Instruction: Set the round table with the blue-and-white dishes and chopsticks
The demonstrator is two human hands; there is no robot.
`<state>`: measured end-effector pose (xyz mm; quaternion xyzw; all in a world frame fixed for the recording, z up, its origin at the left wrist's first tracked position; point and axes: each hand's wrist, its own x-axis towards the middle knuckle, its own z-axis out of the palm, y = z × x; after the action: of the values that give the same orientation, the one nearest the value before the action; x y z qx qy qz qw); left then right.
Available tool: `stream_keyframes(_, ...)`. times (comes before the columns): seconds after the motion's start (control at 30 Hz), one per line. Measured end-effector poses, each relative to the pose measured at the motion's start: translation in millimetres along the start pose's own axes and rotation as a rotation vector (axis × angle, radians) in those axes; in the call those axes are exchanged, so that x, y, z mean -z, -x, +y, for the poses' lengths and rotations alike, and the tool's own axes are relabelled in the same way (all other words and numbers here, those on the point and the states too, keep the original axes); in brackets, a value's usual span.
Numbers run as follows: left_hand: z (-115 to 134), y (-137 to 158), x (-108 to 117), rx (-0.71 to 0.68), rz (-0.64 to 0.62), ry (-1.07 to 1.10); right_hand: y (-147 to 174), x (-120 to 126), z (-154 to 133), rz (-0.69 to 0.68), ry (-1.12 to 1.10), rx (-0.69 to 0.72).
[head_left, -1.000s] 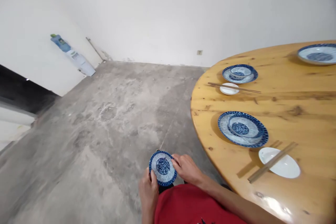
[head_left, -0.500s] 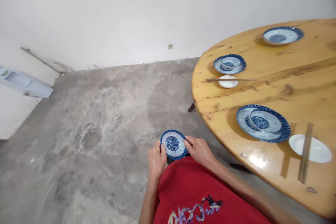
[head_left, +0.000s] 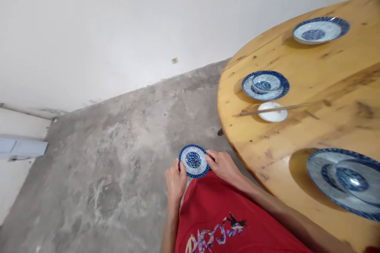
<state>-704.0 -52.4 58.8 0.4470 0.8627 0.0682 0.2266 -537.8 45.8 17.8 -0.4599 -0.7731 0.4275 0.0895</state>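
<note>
A round blue-and-white patterned plate (head_left: 193, 161) is held level in front of my red shirt, above the floor. My left hand (head_left: 176, 180) grips its left rim, thumb on top. On the opposite rim, my right hand (head_left: 224, 166) is closed with its thumb over the edge; the fingers underneath are hidden. Nearest to my right hand is the wooden table (head_left: 276, 170). On it, a similar plate (head_left: 320, 178) with a bowl (head_left: 353, 180) in it lies at the right edge of the view. Farther along is another plate (head_left: 247, 87) with a bowl (head_left: 264, 85).
Beside the farther plate, chopsticks (head_left: 252, 113) rest across a small white dish (head_left: 271, 117). A larger blue-rimmed dish (head_left: 320, 30) stands at the table's far side. Grey concrete floor (head_left: 142, 134) spreads left to a white wall (head_left: 118, 39). A pale blue object (head_left: 26, 148) stands at far left.
My view has turned and moved nearer the table, whose plates now look closer. The white dish and chopsticks at the near right have left the view. Both hands keep the plate.
</note>
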Motion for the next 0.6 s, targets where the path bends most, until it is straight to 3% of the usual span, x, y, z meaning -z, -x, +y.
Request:
stream_keyframes(0.13,19.5,-63.9,28.9,-0.043,0.031,-0.034,-62.2,26.0,-13.1,0.038,-0.001,-0.022)
stream_keyframes(0.3,37.8,-132.8,47.8,-0.060,-0.017,-0.044,-116.6,49.1,-16.7,0.109,-0.010,-0.049)
stream_keyframes(0.5,58.9,-236.3,61.6,-0.260,-0.146,-0.010,-178.3,61.1,-11.9,0.276,-0.069,-0.164)
stream_keyframes(0.6,75.2,-295.9,75.6,-0.365,-0.192,-0.092,-218.2,65.9,-13.3,0.389,-0.095,-0.220)
